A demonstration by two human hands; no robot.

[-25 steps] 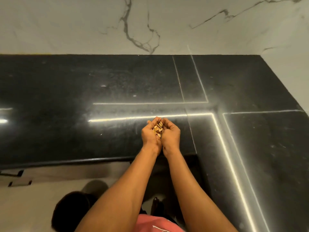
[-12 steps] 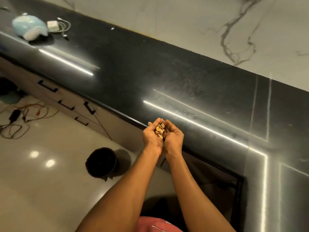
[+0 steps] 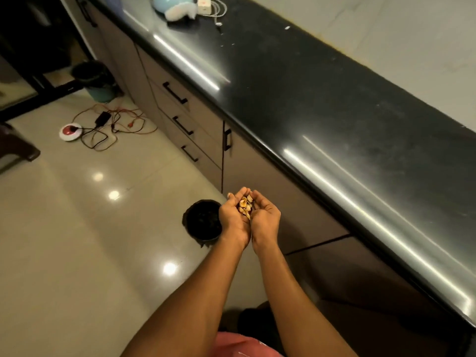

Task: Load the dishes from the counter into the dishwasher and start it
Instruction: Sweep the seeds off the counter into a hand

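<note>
A heap of nutshells (image 3: 245, 204) is held in the left hand (image 3: 233, 217) and right hand (image 3: 265, 219), which are cupped side by side with fingers half curled round it, above the floor and just beside a black bin (image 3: 202, 220). The black counter (image 3: 322, 99) is seen to the right. A red mark on the white adapter (image 3: 204, 2) at its far end is too blurred to be read.

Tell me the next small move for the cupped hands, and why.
Probably shift both hands a little to the left, over the black bin. The left hand and right hand cup a heap of nut shells together, and the open bin stands on the floor just left of them, not yet beneath.
</note>
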